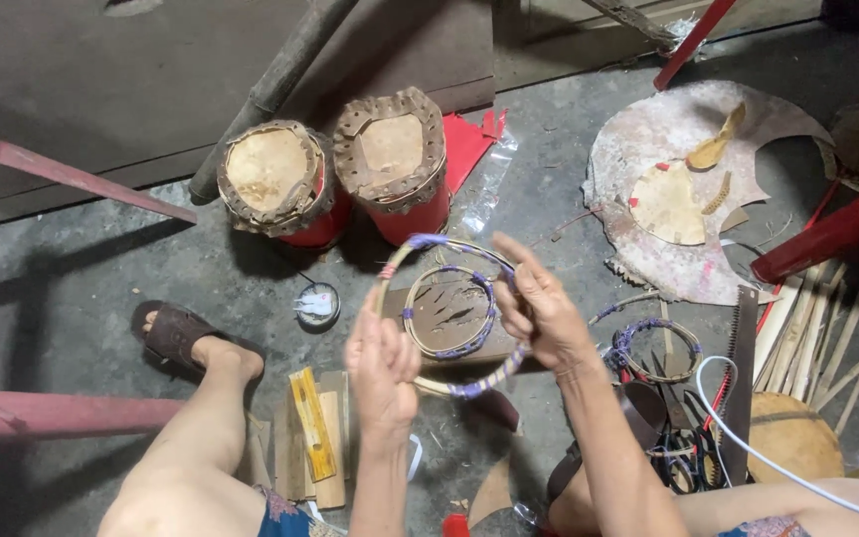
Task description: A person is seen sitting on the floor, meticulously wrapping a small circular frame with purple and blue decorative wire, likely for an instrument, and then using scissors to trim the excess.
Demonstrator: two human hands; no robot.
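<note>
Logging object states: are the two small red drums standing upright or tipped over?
Upright. Both red drums stand on the floor with their hide-covered tops facing the camera.

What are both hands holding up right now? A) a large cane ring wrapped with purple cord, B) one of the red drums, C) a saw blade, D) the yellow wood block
A: the left hand and right hand each grip an opposite side of the large cane ring, while the two red drums stand on the floor beyond it.
</note>
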